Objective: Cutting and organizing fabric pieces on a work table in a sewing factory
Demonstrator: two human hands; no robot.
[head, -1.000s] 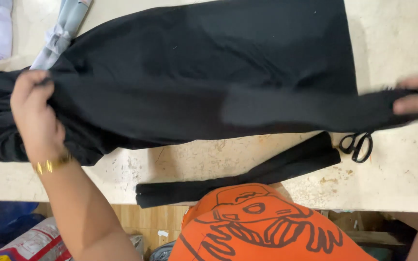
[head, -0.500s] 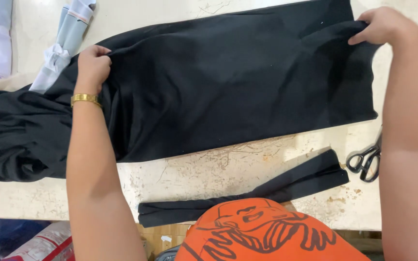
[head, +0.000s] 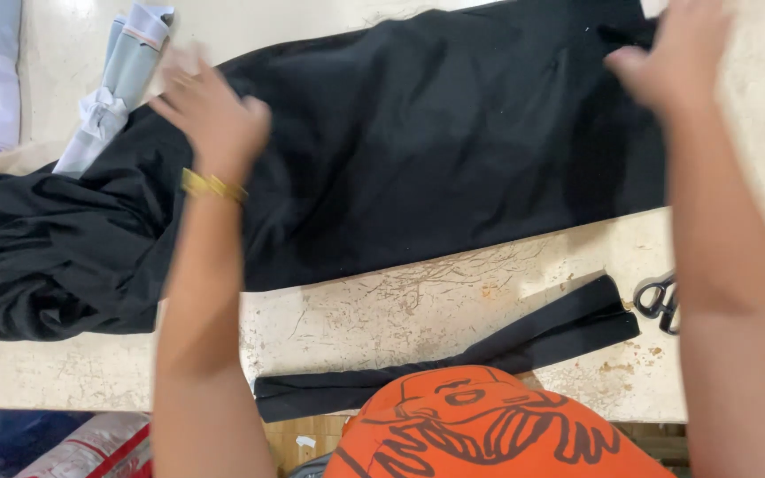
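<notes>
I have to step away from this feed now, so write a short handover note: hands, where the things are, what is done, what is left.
Left hand: open, fingers spread over the black fabric near its bunched left part; no grip.
Right hand: open, blurred, over the fabric's top right corner; no grip.
Things: fabric spread across the worn table, right part flat, left end crumpled at the table edge. A black strip lies near the front edge; scissors beside its right end. Pale folded cloth at top left.
Done: right part laid flat.
Left: crumpled left end not yet flat.
</notes>
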